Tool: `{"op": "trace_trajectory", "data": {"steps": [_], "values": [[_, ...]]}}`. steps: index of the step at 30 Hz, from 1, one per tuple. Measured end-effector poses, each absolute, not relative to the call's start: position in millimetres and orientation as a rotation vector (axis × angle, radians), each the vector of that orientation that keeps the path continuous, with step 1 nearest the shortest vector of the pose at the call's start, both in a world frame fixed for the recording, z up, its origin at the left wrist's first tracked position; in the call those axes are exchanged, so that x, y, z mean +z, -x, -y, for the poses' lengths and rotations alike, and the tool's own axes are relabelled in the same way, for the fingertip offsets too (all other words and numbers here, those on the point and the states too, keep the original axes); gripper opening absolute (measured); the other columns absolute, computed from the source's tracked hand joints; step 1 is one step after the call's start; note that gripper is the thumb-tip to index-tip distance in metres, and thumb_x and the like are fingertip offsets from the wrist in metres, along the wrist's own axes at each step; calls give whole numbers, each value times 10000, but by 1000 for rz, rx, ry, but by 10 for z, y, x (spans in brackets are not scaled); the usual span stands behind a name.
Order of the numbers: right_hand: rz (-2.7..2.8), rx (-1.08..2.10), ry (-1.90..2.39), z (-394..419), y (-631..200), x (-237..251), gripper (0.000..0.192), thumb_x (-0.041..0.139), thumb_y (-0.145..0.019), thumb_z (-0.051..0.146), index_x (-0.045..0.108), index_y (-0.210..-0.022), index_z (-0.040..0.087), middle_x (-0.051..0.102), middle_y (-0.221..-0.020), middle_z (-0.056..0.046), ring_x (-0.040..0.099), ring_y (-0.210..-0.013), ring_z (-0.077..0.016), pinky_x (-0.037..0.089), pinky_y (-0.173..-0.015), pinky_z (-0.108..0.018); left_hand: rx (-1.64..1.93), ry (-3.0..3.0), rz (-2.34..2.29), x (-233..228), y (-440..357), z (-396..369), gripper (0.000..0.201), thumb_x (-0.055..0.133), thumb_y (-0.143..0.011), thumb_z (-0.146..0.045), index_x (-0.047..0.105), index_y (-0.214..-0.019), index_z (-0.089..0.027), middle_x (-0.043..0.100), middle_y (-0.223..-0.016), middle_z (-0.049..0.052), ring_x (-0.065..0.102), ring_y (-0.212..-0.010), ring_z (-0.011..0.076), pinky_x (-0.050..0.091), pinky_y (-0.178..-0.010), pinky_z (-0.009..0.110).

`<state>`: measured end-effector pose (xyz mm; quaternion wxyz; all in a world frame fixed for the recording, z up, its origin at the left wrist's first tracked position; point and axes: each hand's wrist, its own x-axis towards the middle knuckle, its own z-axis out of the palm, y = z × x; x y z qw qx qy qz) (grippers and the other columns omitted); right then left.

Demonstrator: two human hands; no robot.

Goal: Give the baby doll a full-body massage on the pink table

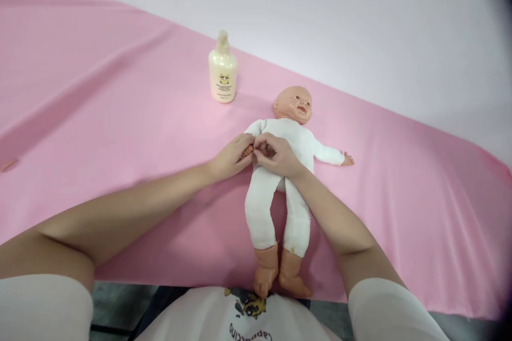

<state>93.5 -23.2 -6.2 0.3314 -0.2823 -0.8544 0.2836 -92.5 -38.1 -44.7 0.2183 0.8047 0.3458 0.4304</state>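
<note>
A baby doll (286, 170) in a white cloth body lies on its back on a pink sheet (120, 133), head pointing away from the viewer and bare plastic feet reaching the sheet's near edge, just in front of the person's chest. Laid flat and lengthwise like this, its arms and legs are within easy reach of both hands. One doll arm stretches out to the viewer's right, its small hand open on the sheet; the other arm is drawn in at the doll's side, where both of the person's hands meet. The left hand (231, 157) cups the doll's small hand from below and the side, fingers curled loosely round it. The right hand (276, 154) rests over the doll's belly, fingertips pinched together on that same small hand, touching the left hand's fingers. Well apart, beyond the doll's head and to the left, a cream pump bottle (223, 70) stands upright on the sheet.
</note>
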Motion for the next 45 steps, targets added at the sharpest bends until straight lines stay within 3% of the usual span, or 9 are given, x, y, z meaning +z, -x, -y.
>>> {"op": "trace_trajectory", "data": {"steps": [6,11,17,25,32,40,45], "values": [[2266,665,755,231,-930,-53,89,498,-801,157,548,-849,213,535,-706,37,448,-598,-94,387,-617,-235,1295,-2213,-948,-461,931,368,181,421,-902,-152,585,-953,-209,630,-1052,102,609,-1029,212,539,-889,403],[2243,723,771,233,-924,-53,89,504,-842,172,559,-899,212,512,-697,46,447,-588,-88,387,-604,-221,1337,-2219,-972,-475,934,373,145,432,-940,-178,570,-969,-211,646,-1027,93,608,-1033,212,535,-907,414],[2197,798,733,223,-923,-70,182,499,-907,179,578,-1067,215,483,-700,62,453,-587,-79,402,-619,-210,1293,-2078,-1047,-415,922,403,223,377,-1025,-333,555,-1032,-199,650,-991,72,631,-902,176,539,-817,340],[2233,803,741,224,-931,-86,337,518,-920,210,551,-1253,253,520,-781,42,499,-644,-93,453,-670,-226,1313,-1927,-1016,-380,944,378,446,328,-1033,-537,543,-830,-203,584,-743,18,570,-658,140,504,-659,294],[2238,830,787,178,-919,-116,505,601,-881,220,472,-1368,248,569,-825,33,560,-747,-122,486,-765,-269,1373,-1690,-957,-419,943,358,515,357,-1006,-610,622,-882,-186,668,-785,58,647,-707,165,560,-673,324],[2250,803,808,161,-917,-111,368,627,-891,252,571,-1254,229,575,-795,33,548,-728,-125,468,-738,-272,1380,-1628,-954,-459,965,326,556,336,-1006,-623,641,-1084,-164,704,-883,74,665,-761,172,567,-732,331],[2265,830,833,171,-909,-88,331,613,-883,236,573,-1211,226,568,-795,37,551,-718,-126,458,-730,-274,1281,-1852,-936,-505,950,351,482,398,-1002,-584,555,-1163,-157,683,-1068,113,661,-960,196,542,-845,341]]}}
